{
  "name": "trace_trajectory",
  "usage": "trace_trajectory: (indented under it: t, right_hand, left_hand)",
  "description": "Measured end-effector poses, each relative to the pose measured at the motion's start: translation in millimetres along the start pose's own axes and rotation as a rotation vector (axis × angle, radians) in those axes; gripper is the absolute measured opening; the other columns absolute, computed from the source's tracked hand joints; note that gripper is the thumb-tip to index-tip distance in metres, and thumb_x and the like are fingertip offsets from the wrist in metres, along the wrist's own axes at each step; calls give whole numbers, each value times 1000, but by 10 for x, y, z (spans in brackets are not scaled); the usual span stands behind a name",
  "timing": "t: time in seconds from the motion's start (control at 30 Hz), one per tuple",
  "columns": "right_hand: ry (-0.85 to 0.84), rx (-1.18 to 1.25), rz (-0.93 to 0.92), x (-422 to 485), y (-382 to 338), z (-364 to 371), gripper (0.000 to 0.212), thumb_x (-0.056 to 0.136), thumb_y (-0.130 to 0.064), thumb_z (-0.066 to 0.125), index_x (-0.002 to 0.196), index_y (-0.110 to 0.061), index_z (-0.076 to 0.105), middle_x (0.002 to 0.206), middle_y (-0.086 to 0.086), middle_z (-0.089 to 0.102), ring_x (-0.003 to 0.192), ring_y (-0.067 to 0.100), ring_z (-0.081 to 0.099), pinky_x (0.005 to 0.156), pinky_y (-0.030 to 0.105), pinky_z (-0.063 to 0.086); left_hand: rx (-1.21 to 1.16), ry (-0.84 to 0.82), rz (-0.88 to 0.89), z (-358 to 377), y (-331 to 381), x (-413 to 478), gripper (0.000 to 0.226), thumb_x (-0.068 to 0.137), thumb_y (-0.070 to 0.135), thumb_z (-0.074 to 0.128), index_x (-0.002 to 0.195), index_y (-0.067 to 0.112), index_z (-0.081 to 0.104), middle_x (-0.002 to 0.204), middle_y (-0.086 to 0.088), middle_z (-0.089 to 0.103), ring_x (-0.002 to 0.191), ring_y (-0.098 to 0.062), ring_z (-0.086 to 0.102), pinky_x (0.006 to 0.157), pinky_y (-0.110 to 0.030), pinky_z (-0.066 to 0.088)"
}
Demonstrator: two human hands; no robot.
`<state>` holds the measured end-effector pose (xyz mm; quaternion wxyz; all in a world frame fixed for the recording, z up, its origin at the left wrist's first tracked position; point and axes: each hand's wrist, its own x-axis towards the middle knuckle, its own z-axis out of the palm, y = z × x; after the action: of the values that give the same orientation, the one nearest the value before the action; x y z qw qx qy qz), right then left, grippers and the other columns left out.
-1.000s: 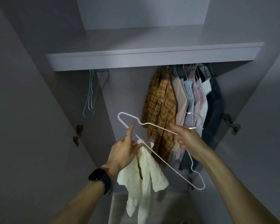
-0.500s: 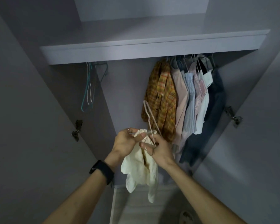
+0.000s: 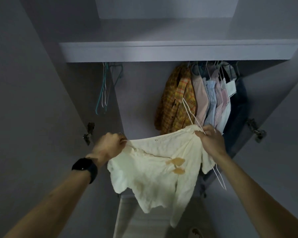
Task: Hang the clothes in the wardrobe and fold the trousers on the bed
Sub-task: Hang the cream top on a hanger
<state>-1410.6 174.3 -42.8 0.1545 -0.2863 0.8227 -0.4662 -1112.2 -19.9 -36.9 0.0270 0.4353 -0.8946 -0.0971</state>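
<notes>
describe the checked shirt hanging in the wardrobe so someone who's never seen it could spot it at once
Under the wardrobe shelf, a row of clothes hangs on the right side. The checked shirt is the leftmost in that row, beside a pale pink top. It alone has orange and yellow checks; its neighbours are pale, striped or dark.
</notes>
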Motion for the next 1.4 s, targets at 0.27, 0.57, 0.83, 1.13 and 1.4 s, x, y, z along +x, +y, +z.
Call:
trace_trajectory:
  t: [0.27, 0.57, 0.83, 1.13, 1.4]
  right_hand:
    - [-77, 102, 182, -116, 272, 72, 5, 88, -19, 70, 86, -21, 65, 99, -2, 68, 99, 22, 64, 84, 32, 48]
    - [217, 583, 200, -452, -234, 66, 38, 96, -44, 63, 75, -14, 74, 66, -4, 61, 65, 11, 56, 57, 21, 43]
    - [172, 1235, 123, -466, -1288, -143, 29, 91, -5, 56, 64, -12, 51, 50, -3, 34, 43, 8, 24, 43, 23, 15]
    - [-9, 1134, 46, -121, -1513, 263, 17, 77, -9, 58, 61, -10, 57, 46, -4, 34, 41, 8, 23, 45, 26, 10]
    - [59, 406, -78, 178, -975, 277, 36, 79, -18, 67, 49, -4, 53, 46, 1, 41, 48, 11, 41, 51, 29, 33]
  left_hand:
    - [-702, -34, -169, -125, 195, 174, 24, 96, 20, 61, 75, 18, 72, 80, 0, 72, 84, -24, 67, 74, -32, 48]
    - [-309, -60, 200, -661, 1077, 409, 23, 99, 41, 53, 109, 29, 71, 98, 5, 69, 97, -17, 62, 85, -30, 48]
    - [-282, -67, 259, -1085, 1229, 390, 20, 95, 44, 63, 94, 27, 75, 95, 5, 73, 94, -15, 65, 84, -32, 52]
    - [-690, 19, 168, -1827, 906, 196, 9, 90, 28, 75, 94, 23, 81, 95, 11, 77, 99, -6, 69, 100, -28, 49]
    - [-492, 150, 89, -2112, 365, 39, 11, 94, 26, 69, 89, 27, 78, 89, 9, 75, 87, -10, 69, 78, -25, 48]
